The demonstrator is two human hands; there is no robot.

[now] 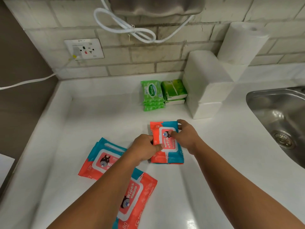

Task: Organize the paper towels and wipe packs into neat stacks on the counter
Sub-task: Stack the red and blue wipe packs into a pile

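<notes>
A red and blue wipes pack lies flat in the middle of the white counter. My left hand grips its left edge and my right hand grips its right and far edge. Another red and blue wipes pack lies to the left, and a third sits nearer me, partly under my left forearm. At the back stand a stack of green Sanicare wipe packs and a short stack of green tissue packs. White folded paper towels are piled beside them, with a paper towel roll behind.
A steel sink is set into the counter at the right. A wall socket with a plugged white cable sits on the tiled wall at the left. A looped white cord hangs under a steel appliance above.
</notes>
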